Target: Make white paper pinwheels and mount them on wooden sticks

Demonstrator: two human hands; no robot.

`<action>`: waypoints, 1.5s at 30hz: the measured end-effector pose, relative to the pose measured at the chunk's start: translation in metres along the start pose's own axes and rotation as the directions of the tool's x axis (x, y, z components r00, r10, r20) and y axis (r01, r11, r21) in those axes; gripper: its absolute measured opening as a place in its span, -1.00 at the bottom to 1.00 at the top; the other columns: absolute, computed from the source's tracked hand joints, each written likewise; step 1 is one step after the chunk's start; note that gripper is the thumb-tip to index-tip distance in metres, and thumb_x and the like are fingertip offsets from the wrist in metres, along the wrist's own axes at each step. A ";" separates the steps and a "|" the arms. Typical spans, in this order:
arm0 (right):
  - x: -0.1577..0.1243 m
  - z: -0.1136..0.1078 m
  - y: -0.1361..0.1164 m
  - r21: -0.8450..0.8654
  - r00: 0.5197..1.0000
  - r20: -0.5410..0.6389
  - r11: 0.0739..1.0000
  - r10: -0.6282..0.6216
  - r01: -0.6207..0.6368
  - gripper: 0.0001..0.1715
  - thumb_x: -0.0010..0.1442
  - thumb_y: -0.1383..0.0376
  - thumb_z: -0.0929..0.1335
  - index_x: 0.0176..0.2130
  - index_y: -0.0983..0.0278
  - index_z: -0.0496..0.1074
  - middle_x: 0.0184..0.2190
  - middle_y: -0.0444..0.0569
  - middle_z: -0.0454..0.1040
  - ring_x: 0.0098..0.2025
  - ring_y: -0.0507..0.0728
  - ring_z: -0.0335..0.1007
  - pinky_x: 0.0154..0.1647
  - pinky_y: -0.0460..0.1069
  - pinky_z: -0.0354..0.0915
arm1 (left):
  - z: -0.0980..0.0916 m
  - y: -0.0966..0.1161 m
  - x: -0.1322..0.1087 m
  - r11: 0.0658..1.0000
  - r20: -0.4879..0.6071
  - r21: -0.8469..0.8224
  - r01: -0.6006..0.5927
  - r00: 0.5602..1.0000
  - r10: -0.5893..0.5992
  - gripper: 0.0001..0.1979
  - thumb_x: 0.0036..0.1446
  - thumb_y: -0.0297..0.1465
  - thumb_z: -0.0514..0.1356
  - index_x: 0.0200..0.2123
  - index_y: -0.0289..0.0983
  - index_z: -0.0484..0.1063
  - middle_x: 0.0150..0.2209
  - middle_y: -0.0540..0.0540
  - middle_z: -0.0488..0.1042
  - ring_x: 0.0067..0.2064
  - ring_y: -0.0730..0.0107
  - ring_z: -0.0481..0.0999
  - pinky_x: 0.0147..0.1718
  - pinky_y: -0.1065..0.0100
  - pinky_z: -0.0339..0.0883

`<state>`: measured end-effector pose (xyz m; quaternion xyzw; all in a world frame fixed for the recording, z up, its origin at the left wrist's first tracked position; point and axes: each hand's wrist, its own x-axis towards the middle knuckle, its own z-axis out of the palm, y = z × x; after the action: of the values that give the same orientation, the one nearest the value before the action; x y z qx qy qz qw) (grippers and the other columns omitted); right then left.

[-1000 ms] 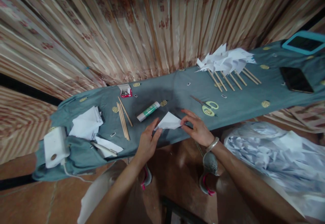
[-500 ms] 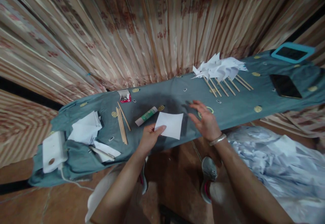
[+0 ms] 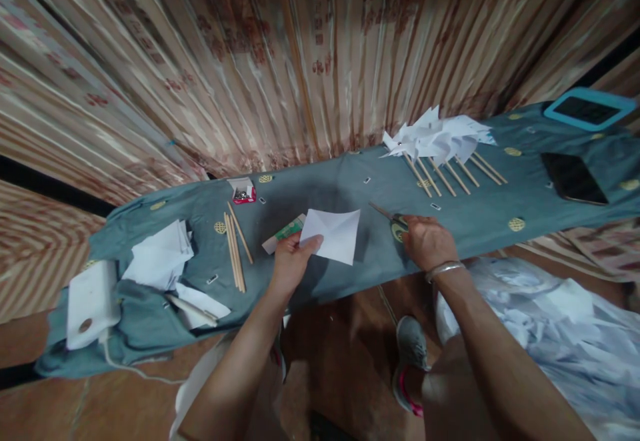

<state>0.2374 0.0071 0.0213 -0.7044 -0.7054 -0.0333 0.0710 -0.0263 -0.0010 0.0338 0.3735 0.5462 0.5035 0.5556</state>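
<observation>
At centre frame, the person's left hand [image 3: 293, 259] pinches the near-left corner of a creased square sheet of white paper [image 3: 334, 234] between thumb and fingers. The grip lifts the sheet just above the long table draped in blue-grey cloth [image 3: 480, 222], apparently so that its whole face stays open to view. To the right, the right hand [image 3: 426, 242] is closed over the handles of the green-handled metal scissors [image 3: 395, 221], whose blades point away toward the upper left and lie on the cloth. A green-and-white glue stick [image 3: 283, 234] lies half hidden behind the sheet, within easy reach. Bare wooden sticks [image 3: 235, 249] and a loose stack of white paper squares [image 3: 159, 255] lie at left, seemingly kept as supplies. At upper right, white paper pinwheels on sticks [image 3: 440, 139] lie in a row, set well apart from the hands. A black phone [image 3: 573, 178] rests near the right edge.
</observation>
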 end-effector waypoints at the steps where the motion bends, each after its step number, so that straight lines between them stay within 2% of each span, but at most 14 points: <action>1: 0.001 -0.002 -0.001 0.003 1.000 0.008 1.000 0.010 -0.010 -0.71 0.09 0.39 0.29 -0.18 0.38 0.49 -0.34 0.27 0.57 -0.24 0.33 0.49 -0.22 0.11 0.31 | -0.001 0.001 0.002 1.000 -0.015 0.015 -0.016 1.000 0.016 -0.76 -0.27 -0.31 0.41 -0.48 -0.33 0.58 -0.51 0.00 0.56 -0.48 0.43 0.43 -0.41 0.39 0.29; 4: -0.004 -0.007 -0.008 0.149 0.996 0.025 0.985 0.087 -0.090 -0.70 0.08 0.31 0.33 -0.16 0.30 0.49 -0.36 0.15 0.59 -0.30 0.29 0.52 -0.27 0.09 0.33 | -0.005 0.005 0.007 0.995 -0.070 0.062 -0.075 0.994 0.079 -0.78 -0.24 -0.31 0.40 -0.48 -0.33 0.58 -0.53 0.02 0.54 -0.50 0.46 0.41 -0.44 0.42 0.25; 6: -0.011 -0.009 -0.016 0.409 0.986 0.074 0.897 0.150 -0.167 -0.73 0.05 0.26 0.36 -0.20 0.26 0.48 -0.36 0.07 0.60 -0.32 0.23 0.53 -0.27 0.07 0.34 | -0.009 0.008 0.010 0.992 -0.101 0.073 -0.100 0.989 0.108 -0.75 -0.21 -0.30 0.39 -0.42 -0.33 0.59 -0.52 0.02 0.54 -0.50 0.46 0.41 -0.45 0.42 0.24; 8: -0.018 -0.011 -0.026 0.734 0.969 0.193 0.633 0.156 -0.248 -0.71 -0.01 0.19 0.42 -0.25 0.26 0.46 -0.38 0.00 0.60 -0.34 0.17 0.53 -0.30 0.02 0.35 | -0.013 0.010 0.013 0.990 -0.127 0.062 -0.129 0.982 0.136 -0.73 -0.21 -0.29 0.39 -0.41 -0.33 0.60 -0.51 0.02 0.55 -0.49 0.46 0.42 -0.45 0.42 0.25; 10: -0.023 -0.012 -0.036 0.898 0.933 0.354 0.253 0.068 -0.360 -0.54 -0.08 0.09 0.48 -0.21 0.26 0.45 -0.38 -0.02 0.59 -0.34 0.14 0.53 -0.38 -0.03 0.35 | -0.016 0.013 0.015 0.985 -0.149 0.036 -0.168 0.974 0.172 -0.75 -0.21 -0.29 0.40 -0.43 -0.33 0.59 -0.51 0.01 0.55 -0.48 0.46 0.42 -0.44 0.42 0.26; 12: -0.028 -0.013 -0.046 0.879 0.879 0.472 -0.040 -0.068 -0.475 -0.39 -0.16 0.06 0.53 -0.13 0.24 0.45 -0.36 -0.04 0.60 -0.31 0.13 0.54 -0.37 -0.04 0.37 | -0.020 0.015 0.017 0.980 -0.171 0.009 -0.200 0.965 0.198 -0.76 -0.22 -0.30 0.41 -0.44 -0.32 0.60 -0.49 0.00 0.56 -0.47 0.46 0.44 -0.41 0.41 0.29; 14: -0.033 -0.015 -0.055 0.829 0.845 0.506 -0.173 -0.170 -0.531 -0.36 -0.17 0.05 0.56 -0.10 0.22 0.47 -0.36 -0.05 0.60 -0.30 0.10 0.53 -0.30 -0.04 0.39 | -0.025 0.018 0.018 0.975 -0.200 -0.006 -0.222 0.956 0.216 -0.76 -0.23 -0.30 0.41 -0.44 -0.30 0.60 -0.48 -0.01 0.57 -0.47 0.47 0.44 -0.40 0.40 0.32; 16: -0.038 -0.017 -0.062 0.831 0.845 0.483 -0.184 -0.229 -0.525 -0.40 -0.12 0.03 0.54 -0.10 0.22 0.49 -0.36 -0.06 0.58 -0.31 0.07 0.49 -0.28 -0.04 0.38 | -0.029 0.020 0.019 0.970 -0.224 -0.014 -0.244 0.946 0.234 -0.78 -0.24 -0.31 0.42 -0.45 -0.29 0.60 -0.49 0.00 0.57 -0.48 0.48 0.44 -0.41 0.41 0.32; 19: -0.045 -0.021 -0.070 0.871 0.845 0.439 -0.088 -0.306 -0.484 -0.43 -0.01 -0.01 0.49 -0.09 0.27 0.50 -0.35 -0.04 0.56 -0.33 0.06 0.42 -0.30 -0.04 0.34 | -0.036 0.022 0.020 0.966 -0.231 -0.038 -0.256 0.943 0.240 -0.80 -0.25 -0.33 0.41 -0.47 -0.29 0.60 -0.51 0.00 0.55 -0.51 0.50 0.42 -0.45 0.43 0.31; 23: -0.049 -0.022 -0.074 0.888 0.791 0.431 0.046 -0.434 -0.458 -0.42 0.03 -0.01 0.47 -0.09 0.33 0.49 -0.38 -0.04 0.51 -0.39 0.04 0.34 -0.29 -0.01 0.32 | -0.040 0.022 0.020 0.975 -0.230 -0.053 -0.218 0.952 0.200 -0.81 -0.27 -0.33 0.40 -0.52 -0.31 0.57 -0.56 0.00 0.52 -0.52 0.49 0.41 -0.50 0.44 0.27; 26: -0.048 -0.020 -0.076 0.887 0.754 0.438 0.101 -0.489 -0.450 -0.40 0.03 -0.01 0.47 -0.08 0.36 0.49 -0.39 -0.04 0.47 -0.41 0.01 0.28 -0.33 -0.03 0.29 | -0.040 0.022 0.017 0.981 -0.217 -0.037 -0.192 0.959 0.180 -0.80 -0.28 -0.33 0.39 -0.51 -0.31 0.57 -0.56 0.00 0.50 -0.52 0.49 0.40 -0.51 0.44 0.25; 32: -0.046 -0.018 -0.080 0.874 0.715 0.450 0.097 -0.535 -0.477 -0.34 0.02 -0.08 0.45 -0.09 0.36 0.49 -0.42 -0.05 0.45 -0.45 0.00 0.27 -0.38 -0.04 0.29 | -0.037 0.014 0.015 0.985 -0.163 0.005 -0.170 0.972 0.169 -0.80 -0.28 -0.32 0.39 -0.59 -0.32 0.51 -0.63 0.04 0.42 -0.56 0.53 0.31 -0.55 0.46 0.14; 39: -0.046 -0.017 -0.083 0.888 0.743 0.433 0.100 -0.510 -0.449 -0.33 0.03 -0.09 0.44 -0.06 0.35 0.49 -0.44 -0.05 0.47 -0.46 0.01 0.27 -0.40 -0.04 0.29 | -0.035 0.011 0.014 0.986 -0.155 0.020 -0.166 0.974 0.167 -0.79 -0.28 -0.30 0.38 -0.57 -0.32 0.53 -0.60 0.04 0.43 -0.53 0.50 0.33 -0.53 0.45 0.14; 45: -0.046 -0.015 -0.083 0.885 0.740 0.437 0.099 -0.510 -0.455 -0.34 0.00 -0.10 0.45 -0.09 0.32 0.51 -0.45 -0.08 0.47 -0.47 -0.02 0.25 -0.40 -0.07 0.28 | -0.034 0.009 0.015 0.985 -0.136 0.014 -0.173 0.975 0.174 -0.79 -0.30 -0.30 0.39 -0.58 -0.32 0.53 -0.62 0.06 0.39 -0.54 0.53 0.28 -0.55 0.46 0.11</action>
<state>0.1556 -0.0413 0.0334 -0.4058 -0.5202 0.7036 0.2641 -0.0628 0.0106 0.0353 0.3849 0.5486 0.5741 0.4705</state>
